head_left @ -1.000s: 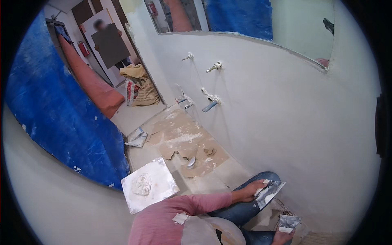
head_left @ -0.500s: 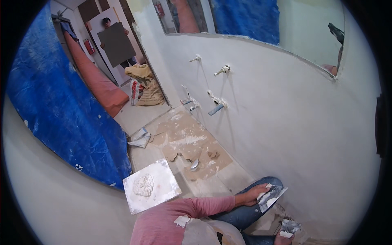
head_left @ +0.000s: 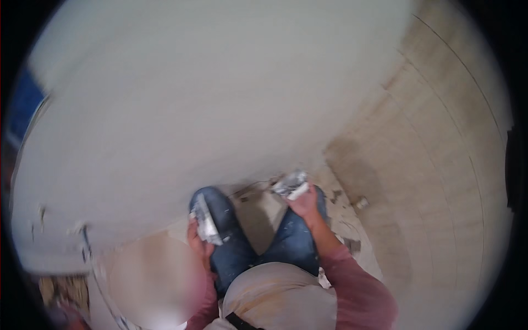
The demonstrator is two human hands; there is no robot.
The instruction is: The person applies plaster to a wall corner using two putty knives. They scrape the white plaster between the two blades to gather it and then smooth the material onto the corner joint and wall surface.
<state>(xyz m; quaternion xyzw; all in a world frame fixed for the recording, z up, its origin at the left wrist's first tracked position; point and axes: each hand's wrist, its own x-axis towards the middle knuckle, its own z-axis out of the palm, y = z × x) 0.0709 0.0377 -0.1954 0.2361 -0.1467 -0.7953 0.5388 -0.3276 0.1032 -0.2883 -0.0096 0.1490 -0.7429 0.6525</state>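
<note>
My left hand (head_left: 199,240) rests at my left thigh, its fingers closed round a flat metal putty knife (head_left: 205,222) smeared with white putty. The blade lies over my left knee. Farther right, my right hand (head_left: 306,202) is above my right knee, gripping a second putty blade (head_left: 290,183). Grey and white smears show on that blade, and a white strip runs along it near my fingers. The blades are apart and neither touches the wall. Motion blur softens their edges.
A smooth pale wall (head_left: 220,93) rises close in front of my knees. To the right stands a beige tiled wall (head_left: 429,181). Bits of debris (head_left: 352,245) lie on the floor beside my right leg. Pipe stubs (head_left: 82,228) jut from the wall at left. A round blur covers the lower left.
My view has swung right and down, onto my lap and the wall ahead. The white board with putty and the doorway have left the view. Both hands still hold their blades.
</note>
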